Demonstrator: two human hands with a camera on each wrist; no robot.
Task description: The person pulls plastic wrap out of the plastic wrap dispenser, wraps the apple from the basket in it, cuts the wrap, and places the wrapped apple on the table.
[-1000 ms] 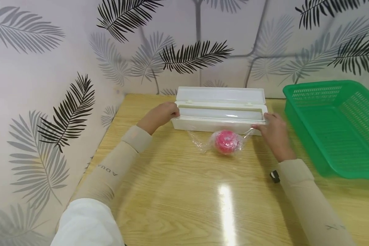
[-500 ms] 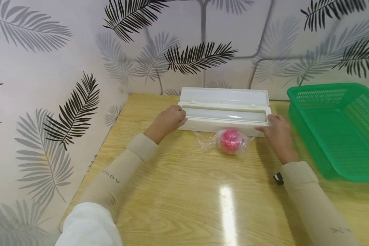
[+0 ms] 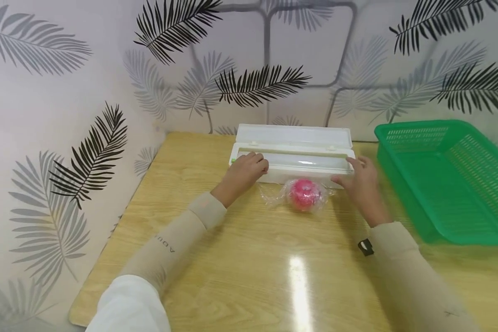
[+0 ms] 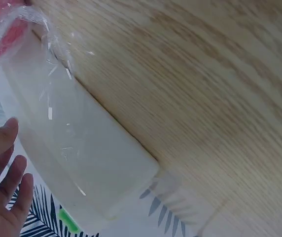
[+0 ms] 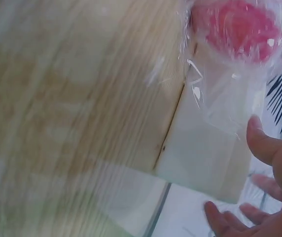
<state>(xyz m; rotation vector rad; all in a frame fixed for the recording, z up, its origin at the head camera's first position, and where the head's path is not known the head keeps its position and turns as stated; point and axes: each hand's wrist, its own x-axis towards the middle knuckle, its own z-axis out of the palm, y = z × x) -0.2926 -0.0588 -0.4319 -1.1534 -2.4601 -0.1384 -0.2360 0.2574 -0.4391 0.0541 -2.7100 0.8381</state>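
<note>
A white cling film dispenser (image 3: 282,176) stands at the table's back with its lid (image 3: 292,135) raised and a pale roll (image 3: 303,161) inside. Against its front lies a pink round object (image 3: 305,195) wrapped in clear film; its kind is hidden by the wrap. Over the dispenser's left part is my left hand (image 3: 245,171), fingers loosely bent, nothing between them in the left wrist view. My right hand (image 3: 362,182) is at the right end, thumb and fingers spread apart around the corner; whether it touches is unclear. A green slider (image 4: 69,220) shows at the left end.
A green plastic basket (image 3: 433,203) stands on the table to the right. The leaf-patterned wall (image 3: 182,46) rises close behind the dispenser and along the left side. The wooden table (image 3: 232,276) extends toward me, with a bright light reflection on it.
My left hand has moved right from the dispenser's left end to over its opening, uncovering the green slider. My right hand's fingers have spread, and the film strand beside its thumb has dropped.
</note>
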